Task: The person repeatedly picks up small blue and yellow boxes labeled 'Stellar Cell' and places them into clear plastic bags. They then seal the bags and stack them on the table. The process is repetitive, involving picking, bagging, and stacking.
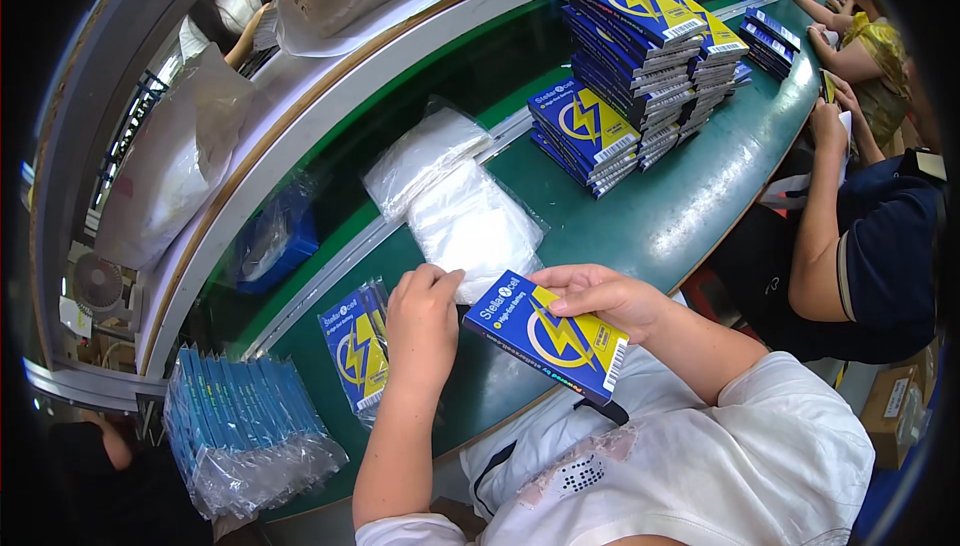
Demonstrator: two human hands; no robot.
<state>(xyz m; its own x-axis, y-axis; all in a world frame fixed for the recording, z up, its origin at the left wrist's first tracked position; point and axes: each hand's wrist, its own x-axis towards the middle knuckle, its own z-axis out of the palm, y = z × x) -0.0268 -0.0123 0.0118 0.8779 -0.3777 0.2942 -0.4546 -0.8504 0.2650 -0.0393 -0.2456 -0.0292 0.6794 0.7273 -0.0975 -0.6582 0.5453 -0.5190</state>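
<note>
My right hand (605, 298) grips a flat blue and yellow battery box (548, 331), thumb on its top face. The box is tilted, its printed front facing up. My left hand (425, 306) is at the near edge of a stack of clear plastic bags (475, 231), fingers bent together, seemingly pinching a bag; the exact grip is partly hidden. Left of that wrist lies a battery box in clear plastic (355, 351). Beyond the bags to the right, battery boxes stand in tall piles (640, 46), with a lower pile (585, 131) in front.
A row of blue packs in clear plastic (245, 421) stands at the lower left of the green table (690, 216). Behind are a blue bin (285, 246) and a shelf with large plastic bags (180, 156). Co-workers (840, 216) sit along the right edge, near another box pile (770, 41).
</note>
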